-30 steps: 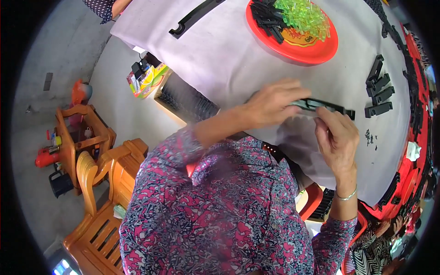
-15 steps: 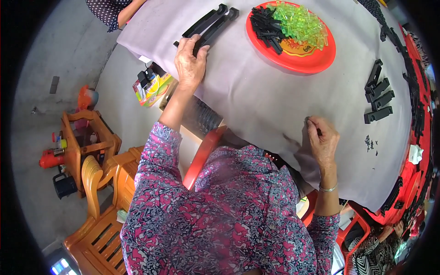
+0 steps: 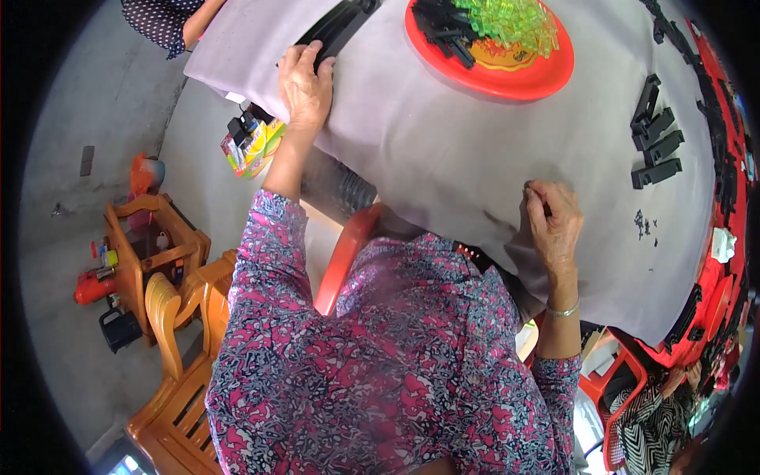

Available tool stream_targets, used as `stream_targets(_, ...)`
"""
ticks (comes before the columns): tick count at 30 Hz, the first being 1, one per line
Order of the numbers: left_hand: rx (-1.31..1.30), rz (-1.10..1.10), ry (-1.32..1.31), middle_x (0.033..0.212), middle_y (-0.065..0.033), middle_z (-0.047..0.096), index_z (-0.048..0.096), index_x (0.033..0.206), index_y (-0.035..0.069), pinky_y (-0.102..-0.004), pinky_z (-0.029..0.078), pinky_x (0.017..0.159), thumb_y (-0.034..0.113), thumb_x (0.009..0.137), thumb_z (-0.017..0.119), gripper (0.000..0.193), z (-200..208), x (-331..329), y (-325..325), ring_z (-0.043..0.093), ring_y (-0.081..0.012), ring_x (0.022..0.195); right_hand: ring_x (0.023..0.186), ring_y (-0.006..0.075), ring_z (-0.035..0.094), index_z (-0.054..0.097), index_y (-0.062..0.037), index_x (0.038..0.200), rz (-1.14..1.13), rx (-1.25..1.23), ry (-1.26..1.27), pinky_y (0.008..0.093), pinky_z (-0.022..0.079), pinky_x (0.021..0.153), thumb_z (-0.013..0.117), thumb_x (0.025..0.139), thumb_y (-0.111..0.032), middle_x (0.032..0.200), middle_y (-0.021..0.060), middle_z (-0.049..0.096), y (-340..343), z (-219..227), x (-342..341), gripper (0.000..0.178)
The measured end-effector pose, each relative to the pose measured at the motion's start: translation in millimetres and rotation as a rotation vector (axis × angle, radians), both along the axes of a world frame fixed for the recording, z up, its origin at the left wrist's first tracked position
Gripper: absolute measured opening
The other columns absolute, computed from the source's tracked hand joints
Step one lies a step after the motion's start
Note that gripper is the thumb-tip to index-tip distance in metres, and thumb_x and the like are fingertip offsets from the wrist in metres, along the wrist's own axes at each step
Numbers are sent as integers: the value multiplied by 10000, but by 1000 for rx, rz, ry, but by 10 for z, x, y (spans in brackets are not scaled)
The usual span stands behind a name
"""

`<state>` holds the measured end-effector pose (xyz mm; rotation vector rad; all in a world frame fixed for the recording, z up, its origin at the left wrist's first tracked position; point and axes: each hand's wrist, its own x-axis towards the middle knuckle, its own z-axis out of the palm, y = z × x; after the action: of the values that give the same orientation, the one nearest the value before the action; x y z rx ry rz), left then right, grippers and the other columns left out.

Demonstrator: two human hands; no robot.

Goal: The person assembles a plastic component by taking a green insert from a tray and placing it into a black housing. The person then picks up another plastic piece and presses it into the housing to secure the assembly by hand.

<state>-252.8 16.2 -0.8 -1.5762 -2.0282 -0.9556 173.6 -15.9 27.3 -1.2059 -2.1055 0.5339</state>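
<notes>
My left hand (image 3: 306, 89) lies at the near end of long black plastic strips (image 3: 339, 33) on the cloth-covered table, its fingers bent over them. The strips lie side by side, slanting away to the upper right. Closer to me, at the table's front, my right hand (image 3: 556, 218) is closed with thumb and index finger together; a tiny dark spot shows at the fingertips, too small to name. Beyond the hands sits a red plate (image 3: 518, 89) bearing black pieces (image 3: 443, 30) and clear yellow-green pieces (image 3: 514, 25).
Several black blocks (image 3: 657, 146) stand in a row at the right, with tiny dark bits (image 3: 645, 226) nearer me. Beneath the table's left edge is a box of dark parts (image 3: 340, 186). Wooden chairs (image 3: 186, 317) stand left; another person's arm (image 3: 202, 24) is at upper left.
The whole view has shifted, moving the table up in the picture. The black strips, apart before, now lie close together under my left hand. My right hand stays closed in nearly the same place.
</notes>
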Motion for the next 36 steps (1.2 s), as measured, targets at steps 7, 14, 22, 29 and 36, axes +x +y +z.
stream_targets(7,38,-56,82,1086,-99,672,753,1116,90,-429,505,916,114,790,771,327,49,28,-8,604,-317,1006,728,261,619,700,-73,909,-11,35,-1,381,455,747,709,843,-48,769,80,644,19,-16,69,72)
stream_targets(14,99,-254,-77,1103,-125,654,732,1153,48,-429,482,927,94,837,745,319,280,577,-102,601,-318,1039,731,228,653,709,-50,966,-65,-123,166,358,506,708,691,861,-43,817,92,678,-20,11,15,107)
stream_targets(22,-21,-651,-388,1044,-139,637,709,1141,11,-405,514,836,16,835,738,308,155,1498,-242,607,-313,988,724,40,548,672,-16,1027,-498,76,537,220,480,660,655,881,0,809,-49,592,680,211,965,148)
stream_targets(29,-137,-700,-257,1010,-132,644,704,1082,4,-418,497,839,-25,814,711,269,98,1608,-301,601,-317,944,976,290,705,553,88,1305,-1012,-166,64,399,554,879,841,761,-405,1041,170,714,1206,372,1658,788)
stream_targets(36,-93,-703,-267,955,-126,644,710,1000,-1,-421,494,838,-48,805,704,200,-19,1616,-501,618,-315,943,1127,343,675,562,64,1284,-1022,-338,-22,417,540,959,865,726,-416,1176,223,696,1551,253,1582,796)
